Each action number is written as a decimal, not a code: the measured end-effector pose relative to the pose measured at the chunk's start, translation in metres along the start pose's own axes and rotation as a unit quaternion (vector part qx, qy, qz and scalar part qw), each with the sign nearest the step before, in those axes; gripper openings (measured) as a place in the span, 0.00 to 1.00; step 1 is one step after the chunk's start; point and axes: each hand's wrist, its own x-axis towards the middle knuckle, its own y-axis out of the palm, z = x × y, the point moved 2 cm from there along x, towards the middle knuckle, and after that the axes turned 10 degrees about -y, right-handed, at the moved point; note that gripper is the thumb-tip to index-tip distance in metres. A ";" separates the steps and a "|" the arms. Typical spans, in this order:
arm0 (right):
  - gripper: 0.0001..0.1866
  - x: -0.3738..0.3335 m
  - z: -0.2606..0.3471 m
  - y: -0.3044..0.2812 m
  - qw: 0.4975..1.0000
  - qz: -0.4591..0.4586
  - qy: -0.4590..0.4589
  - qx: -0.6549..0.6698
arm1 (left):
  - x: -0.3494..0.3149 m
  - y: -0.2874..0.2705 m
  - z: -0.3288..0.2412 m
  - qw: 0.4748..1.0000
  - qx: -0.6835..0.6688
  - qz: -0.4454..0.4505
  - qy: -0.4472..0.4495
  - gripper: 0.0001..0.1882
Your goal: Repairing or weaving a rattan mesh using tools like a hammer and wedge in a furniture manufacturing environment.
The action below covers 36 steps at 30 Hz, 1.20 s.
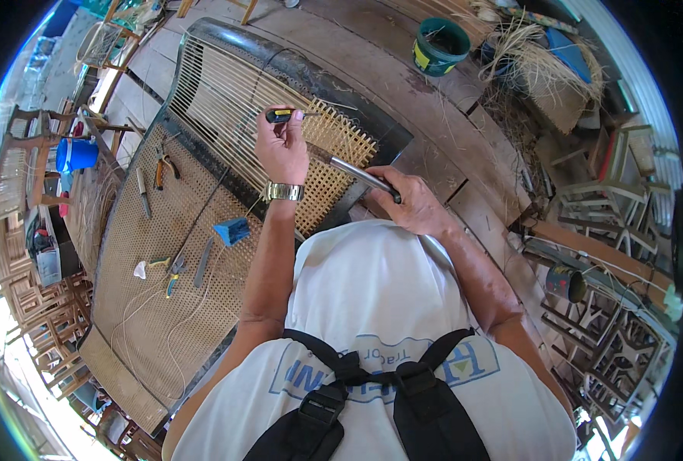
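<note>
Left hand [281, 150] raised, back of hand to camera, watch [284, 191] on the wrist. Fingers [276, 127] curled narrow around a small black-and-yellow tool [281, 116]; a thin metal tip pokes out to the right of the fingers. Kind of tool unclear, since most of its handle is hidden in the grip.

Right hand [412, 201] lower and to the right, fingers [387, 188] closed on a metal rod [353, 170]. The rod runs up and left from the fingers onto the woven cane patch [334, 150]; its near end is buried in the palm, and its far end is hard to make out against the weave.

The cane patch sits in a dark frame [280, 65], beyond both hands; unwoven strands [218, 100] run left of the left fingers. The frame's near edge is covered by the person's white shirt [372, 292].

Well left of and below the left fingers, on a large woven panel [149, 307]: pliers [162, 169], a knife [142, 192], a blue block [232, 230], small cutters [174, 273], loose cane strand [157, 315]. Panel's lower end bends off into the fisheye rim.

Green bucket [441, 46] far above the right fingers, on the plank floor [403, 84].
</note>
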 end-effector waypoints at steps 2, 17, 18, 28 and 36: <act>0.17 0.002 -0.002 -0.001 0.998 0.040 0.041 -0.018 | -0.001 0.004 -0.005 0.999 0.024 0.000 0.029 0.11; 0.19 -0.004 0.001 -0.006 0.999 0.039 0.015 -0.015 | -0.011 0.007 -0.002 0.999 -0.019 0.033 0.018 0.11; 0.19 -0.005 0.003 -0.007 0.999 0.039 0.015 -0.015 | -0.012 0.007 -0.002 0.998 -0.042 0.031 0.021 0.12; 0.19 -0.014 0.008 -0.012 0.997 0.051 0.047 0.018 | -0.014 0.006 -0.001 0.998 -0.045 0.050 0.001 0.13; 0.20 -0.021 0.011 -0.011 0.999 0.012 0.046 0.015 | -0.019 -0.004 -0.005 0.997 -0.058 0.038 0.032 0.13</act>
